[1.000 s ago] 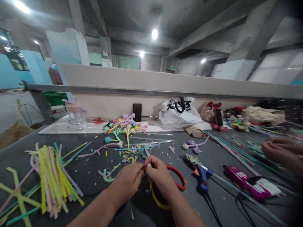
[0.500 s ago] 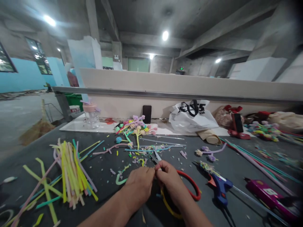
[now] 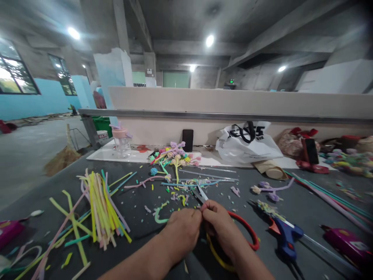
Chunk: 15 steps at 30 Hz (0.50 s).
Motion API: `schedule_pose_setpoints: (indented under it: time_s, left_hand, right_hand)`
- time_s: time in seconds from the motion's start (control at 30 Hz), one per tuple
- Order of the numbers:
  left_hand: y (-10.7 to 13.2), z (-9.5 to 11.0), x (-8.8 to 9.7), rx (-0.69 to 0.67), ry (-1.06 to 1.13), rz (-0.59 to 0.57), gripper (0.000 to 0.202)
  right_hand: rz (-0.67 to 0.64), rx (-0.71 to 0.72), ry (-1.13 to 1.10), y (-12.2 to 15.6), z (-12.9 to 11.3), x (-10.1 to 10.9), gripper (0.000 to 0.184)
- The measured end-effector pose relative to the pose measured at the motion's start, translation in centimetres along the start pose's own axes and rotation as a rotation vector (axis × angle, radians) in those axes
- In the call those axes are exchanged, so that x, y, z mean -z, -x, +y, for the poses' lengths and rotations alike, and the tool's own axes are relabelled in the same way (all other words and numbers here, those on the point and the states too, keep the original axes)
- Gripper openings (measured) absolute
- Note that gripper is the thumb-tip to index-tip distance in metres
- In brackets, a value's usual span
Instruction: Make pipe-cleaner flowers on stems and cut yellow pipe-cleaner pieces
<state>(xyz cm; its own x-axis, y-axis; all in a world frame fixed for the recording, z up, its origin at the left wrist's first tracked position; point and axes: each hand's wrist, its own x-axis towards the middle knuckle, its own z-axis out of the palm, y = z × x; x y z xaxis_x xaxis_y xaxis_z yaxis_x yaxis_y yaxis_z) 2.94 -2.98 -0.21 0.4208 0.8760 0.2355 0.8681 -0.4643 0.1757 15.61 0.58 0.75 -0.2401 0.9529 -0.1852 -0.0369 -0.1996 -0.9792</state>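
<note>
— Both curled shut?
— Nearly: a tiny piece (image 3: 201, 210), perhaps pipe cleaner, is pinched between left hand (image 3: 182, 230) and right hand (image 3: 222, 230), over the scissors (image 3: 201, 193). Shaping seems underway; firm fingertip grip is needed.

Blue glue gun (image 3: 287, 241); white bag (image 3: 247, 146); pipe-cleaner bundle (image 3: 100, 206)

Craft workshop in a bare concrete hall, dark worktable (image 3: 140, 217) strewn with pipe cleaners (image 3: 99, 206), scissors (image 3: 233, 229), blue glue gun (image 3: 284, 235), exposed ceiling beams.
</note>
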Motion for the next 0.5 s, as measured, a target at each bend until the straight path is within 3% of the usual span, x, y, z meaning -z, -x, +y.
schedule_pose_setpoints:
  time_s: [0.33,0.5]
  left_hand:
    - [0.1,-0.6,-1.5,-0.028,0.057,0.001,0.017]
    - [0.2,-0.4,-1.2,0.004,0.064,0.012,0.020]
  right_hand:
    - [0.020,-0.045,-0.016,0.3,0.0,-0.2,0.010]
    - [-0.004,-0.046,-0.020,0.5,-0.2,-0.3,0.012]
